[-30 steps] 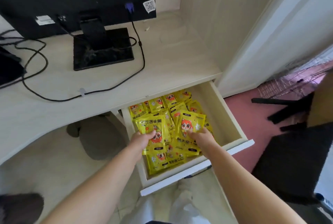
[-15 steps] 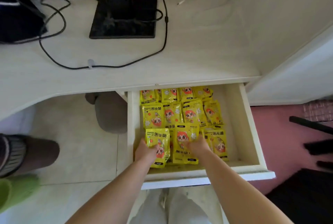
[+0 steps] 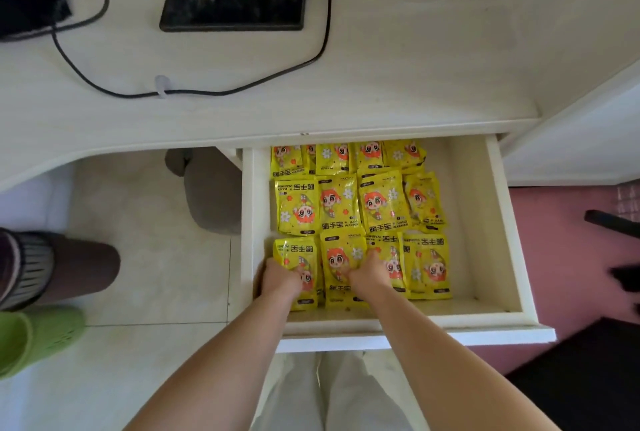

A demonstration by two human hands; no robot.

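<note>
Glossy yellow packets (image 3: 381, 202) in white drawer (image 3: 485, 222), left hand (image 3: 280, 278) gripping one, right hand (image 3: 367, 274) pressing another.

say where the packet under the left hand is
Head view: the yellow packet lies in the near-left corner of the drawer, by its left wall, under the left hand.

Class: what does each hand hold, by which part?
Left hand covers the front-left packet at its left side, right hand the second packet at its right; a grip cannot be told.
</note>
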